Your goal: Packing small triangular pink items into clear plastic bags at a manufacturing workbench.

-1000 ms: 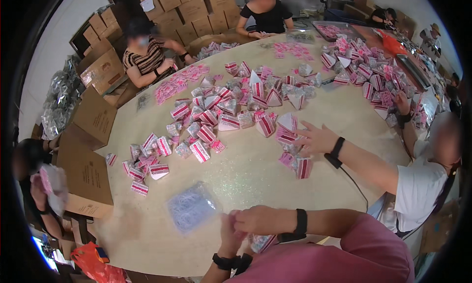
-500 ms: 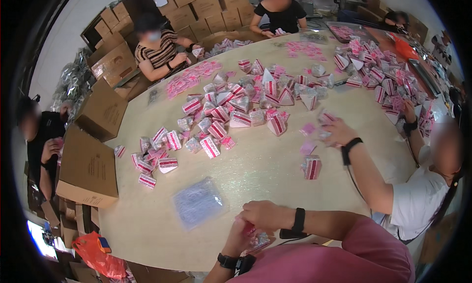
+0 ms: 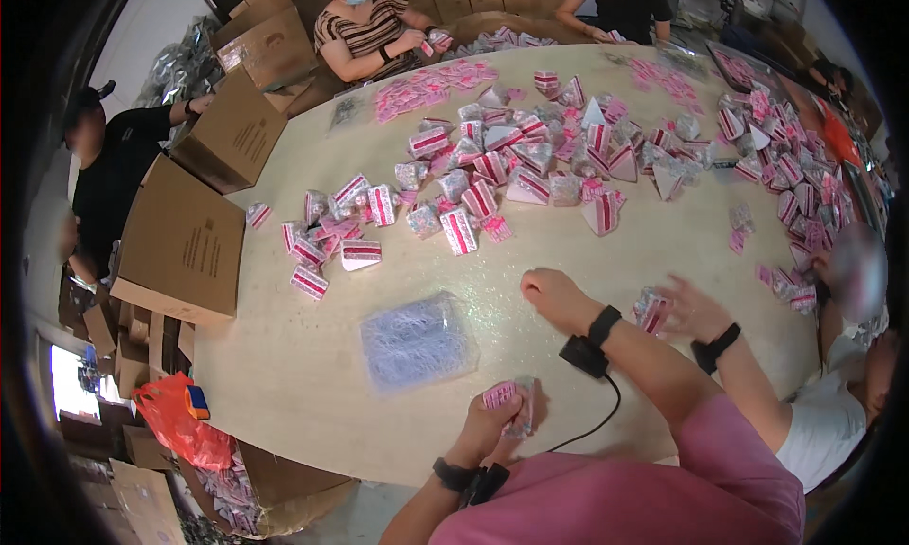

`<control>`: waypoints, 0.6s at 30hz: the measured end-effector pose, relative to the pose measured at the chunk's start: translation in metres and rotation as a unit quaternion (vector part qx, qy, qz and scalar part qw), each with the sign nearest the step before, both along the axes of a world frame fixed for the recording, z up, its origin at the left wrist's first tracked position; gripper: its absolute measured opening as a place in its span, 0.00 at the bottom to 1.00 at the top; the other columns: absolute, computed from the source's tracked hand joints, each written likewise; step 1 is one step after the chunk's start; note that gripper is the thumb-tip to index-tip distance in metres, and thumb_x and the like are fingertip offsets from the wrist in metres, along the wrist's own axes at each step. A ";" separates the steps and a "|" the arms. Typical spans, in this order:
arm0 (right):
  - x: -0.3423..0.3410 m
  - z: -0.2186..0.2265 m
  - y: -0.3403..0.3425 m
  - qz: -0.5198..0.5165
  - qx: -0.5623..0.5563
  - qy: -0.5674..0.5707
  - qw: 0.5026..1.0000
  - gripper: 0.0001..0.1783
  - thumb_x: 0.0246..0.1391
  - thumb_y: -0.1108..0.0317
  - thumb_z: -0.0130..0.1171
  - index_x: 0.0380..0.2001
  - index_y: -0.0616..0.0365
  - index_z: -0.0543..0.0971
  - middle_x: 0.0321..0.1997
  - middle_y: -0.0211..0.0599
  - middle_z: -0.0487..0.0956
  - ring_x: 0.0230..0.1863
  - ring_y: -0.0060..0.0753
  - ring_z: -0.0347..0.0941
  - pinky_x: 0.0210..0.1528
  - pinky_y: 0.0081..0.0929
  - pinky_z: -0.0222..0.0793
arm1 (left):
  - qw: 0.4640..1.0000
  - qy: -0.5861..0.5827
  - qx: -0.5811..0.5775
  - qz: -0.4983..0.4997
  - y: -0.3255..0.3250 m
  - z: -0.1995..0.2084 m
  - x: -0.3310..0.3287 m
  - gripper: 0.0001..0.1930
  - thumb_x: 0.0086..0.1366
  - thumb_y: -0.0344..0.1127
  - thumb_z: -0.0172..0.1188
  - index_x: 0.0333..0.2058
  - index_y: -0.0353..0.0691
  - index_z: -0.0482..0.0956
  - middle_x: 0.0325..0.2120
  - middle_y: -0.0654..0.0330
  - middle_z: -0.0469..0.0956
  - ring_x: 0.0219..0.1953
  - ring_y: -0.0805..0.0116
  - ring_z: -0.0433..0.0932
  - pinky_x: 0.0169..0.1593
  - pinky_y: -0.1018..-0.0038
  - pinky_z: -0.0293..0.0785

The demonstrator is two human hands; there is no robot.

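- Head view, hazard at the left: the pink piece (image 3: 499, 394) and the clear packet (image 3: 526, 393) sit above the near part of the table (image 3: 312, 384); a loosened thumb could let either slip, since both appear to share one grasp.
- Head view, hazard at the right: the cable (image 3: 606, 417) trails from the black box (image 3: 584, 356) at your wrist and may snag; the co-worker's hand (image 3: 699, 310), near your forearm beside a striped wedge (image 3: 651, 309), could bump you.
- Head view, left grip: your left hand (image 3: 492, 420) is closed around the pink piece and clear packet; whether these are joined, you cannot tell.
- Head view, right grip: your right hand (image 3: 559, 297) reaches over the table, fingers curled and turned from sight; you cannot tell whether it grasps anything.
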State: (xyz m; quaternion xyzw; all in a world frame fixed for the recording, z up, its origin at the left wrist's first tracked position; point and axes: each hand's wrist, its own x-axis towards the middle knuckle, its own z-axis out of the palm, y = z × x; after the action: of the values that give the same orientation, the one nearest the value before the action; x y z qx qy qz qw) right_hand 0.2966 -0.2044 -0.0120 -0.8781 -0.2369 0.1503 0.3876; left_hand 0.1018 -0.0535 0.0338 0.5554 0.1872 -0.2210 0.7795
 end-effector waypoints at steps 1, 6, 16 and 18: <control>0.011 -0.004 0.004 -0.017 -0.038 -0.036 0.998 0.10 0.48 0.71 0.51 0.36 0.60 0.75 0.39 0.45 0.75 0.40 0.41 0.71 0.41 0.34 0.67 | 1.000 0.005 0.001 -0.001 0.002 -0.002 0.002 0.08 0.64 0.34 0.52 0.33 0.34 0.74 0.20 0.64 0.73 0.21 0.77 0.68 0.26 0.82 0.63; 0.056 -0.041 0.036 -0.052 -0.034 -0.254 0.965 0.20 0.44 0.67 0.56 0.42 0.62 0.69 0.49 0.46 0.68 0.52 0.50 0.62 0.52 0.39 0.63 | 0.995 0.063 -0.072 0.033 0.012 -0.015 -0.008 0.08 0.64 0.32 0.53 0.35 0.32 0.75 0.25 0.59 0.77 0.26 0.73 0.76 0.32 0.78 0.74; 0.110 -0.046 0.075 -0.043 -0.249 -0.288 0.924 0.17 0.45 0.64 0.56 0.40 0.58 0.71 0.41 0.38 0.71 0.47 0.38 0.67 0.43 0.33 0.69 | 0.991 0.117 -0.049 0.035 0.027 -0.026 -0.007 0.09 0.63 0.32 0.52 0.33 0.30 0.76 0.25 0.57 0.78 0.23 0.72 0.74 0.26 0.80 0.68; 0.115 -0.057 0.069 -0.005 -0.302 -0.350 0.887 0.12 0.48 0.66 0.53 0.38 0.56 0.72 0.37 0.35 0.73 0.45 0.36 0.68 0.39 0.32 0.70 | 0.987 0.139 -0.068 0.046 0.029 -0.022 -0.005 0.10 0.63 0.32 0.52 0.32 0.30 0.76 0.25 0.57 0.78 0.22 0.72 0.73 0.28 0.80 0.69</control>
State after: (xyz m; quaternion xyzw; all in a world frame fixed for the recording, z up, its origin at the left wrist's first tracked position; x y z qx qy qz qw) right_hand 0.4114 -0.1357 -0.0686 -0.9496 -0.2957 -0.1043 -0.0039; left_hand 0.0972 -0.0249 0.0122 0.4559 0.3036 -0.2719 0.7913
